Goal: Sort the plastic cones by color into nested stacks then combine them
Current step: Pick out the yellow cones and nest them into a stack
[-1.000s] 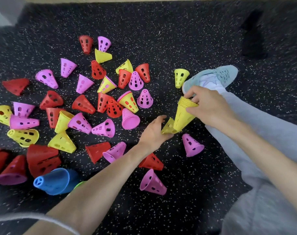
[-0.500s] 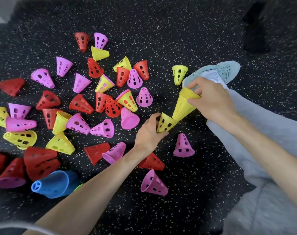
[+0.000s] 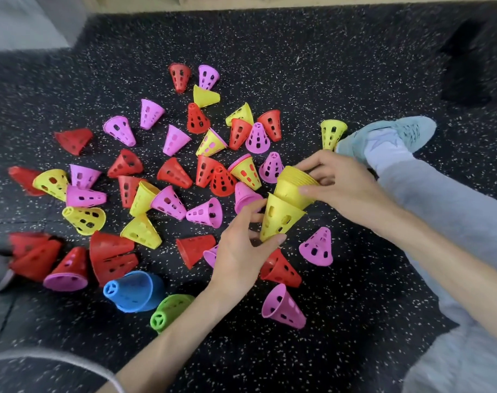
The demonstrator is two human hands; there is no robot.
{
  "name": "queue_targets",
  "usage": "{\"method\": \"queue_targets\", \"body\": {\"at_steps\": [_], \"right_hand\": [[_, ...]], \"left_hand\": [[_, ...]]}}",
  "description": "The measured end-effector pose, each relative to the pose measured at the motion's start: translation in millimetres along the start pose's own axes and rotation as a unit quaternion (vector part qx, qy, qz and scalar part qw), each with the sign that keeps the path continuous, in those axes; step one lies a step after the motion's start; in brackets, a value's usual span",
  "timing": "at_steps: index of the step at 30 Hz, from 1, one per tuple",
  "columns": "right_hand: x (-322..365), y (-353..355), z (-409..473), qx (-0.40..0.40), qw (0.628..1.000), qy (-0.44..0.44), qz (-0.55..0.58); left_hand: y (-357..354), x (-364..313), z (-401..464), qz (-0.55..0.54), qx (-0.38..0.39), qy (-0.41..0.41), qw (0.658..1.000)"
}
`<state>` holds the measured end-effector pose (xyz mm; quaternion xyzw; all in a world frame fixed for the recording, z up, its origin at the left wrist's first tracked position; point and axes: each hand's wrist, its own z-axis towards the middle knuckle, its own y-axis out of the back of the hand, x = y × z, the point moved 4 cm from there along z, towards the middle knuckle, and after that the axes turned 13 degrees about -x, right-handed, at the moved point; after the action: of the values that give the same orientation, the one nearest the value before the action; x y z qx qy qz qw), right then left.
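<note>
Currently my left hand (image 3: 241, 251) pinches a light, stiff, perforated yellow cone (image 3: 279, 219) at its narrow end; right hand (image 3: 340, 188) fingers clasp the yellow stack (image 3: 294, 185) below its rims.

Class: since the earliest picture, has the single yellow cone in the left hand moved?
Yes. The yellow cone has risen off the floor, away from the red cone, onto the stack's tip.

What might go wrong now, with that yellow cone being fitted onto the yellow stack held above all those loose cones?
1. The left hand pinches the single yellow cone only near its narrow end; a light grip there might let it slip.
2. That cone sits tilted against the yellow stack in the right hand, so it may jam rather than nest.
3. The left forearm hangs just above the green cone and could knock it.
</note>
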<state>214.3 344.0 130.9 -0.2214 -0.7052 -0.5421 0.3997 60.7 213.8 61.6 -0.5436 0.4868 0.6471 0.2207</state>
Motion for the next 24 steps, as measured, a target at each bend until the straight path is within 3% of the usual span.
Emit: {"method": "queue_targets", "body": {"at_steps": [8,15,24], "right_hand": [[6,-12,-7,0.035,0.998,0.037,0.036],[8,-11,-10,0.106,0.992,0.062,0.022],[4,-5,-3,0.154,0.986,0.062,0.022]], "left_hand": [[9,-6,1,-0.010,-0.016,0.002,1.000],[2,-10,-7,0.000,0.024,-0.043,0.999],[-8,-14,-14,-0.007,0.048,-0.020,0.999]]}}
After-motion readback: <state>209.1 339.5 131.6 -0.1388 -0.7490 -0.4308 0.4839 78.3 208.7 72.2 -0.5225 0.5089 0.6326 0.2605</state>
